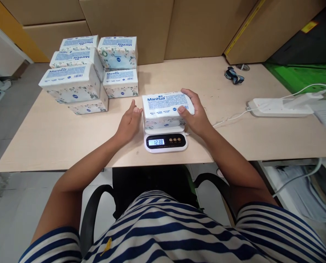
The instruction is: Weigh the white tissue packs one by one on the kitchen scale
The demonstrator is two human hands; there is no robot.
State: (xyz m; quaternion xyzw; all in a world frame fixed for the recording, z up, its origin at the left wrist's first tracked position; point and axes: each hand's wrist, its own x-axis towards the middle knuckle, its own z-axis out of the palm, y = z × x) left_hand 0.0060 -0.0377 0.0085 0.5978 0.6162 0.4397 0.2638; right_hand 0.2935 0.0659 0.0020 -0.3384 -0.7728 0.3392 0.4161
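A pack of tissues point(165, 106) with blue "Manhua" print rests on a small white digital scale point(166, 149). Lit digits on the scale's display seem to read 123.8. My right hand point(195, 115) grips the pack's right end, thumb on the top face and fingers around the far corner. Beside the pack's left end is my left hand point(129, 122), its fingers stretched out and thumb raised. Whether its fingertips touch the pack I cannot tell. The pack hides most of the weighing plate.
Several more tissue packs point(69, 84) are stacked at the table's back left. A dark blue-black object point(233, 76) lies at the back right, near a white power strip point(282, 107) with cables. Cardboard boxes point(127, 25) line the far edge of the wooden table point(78, 142).
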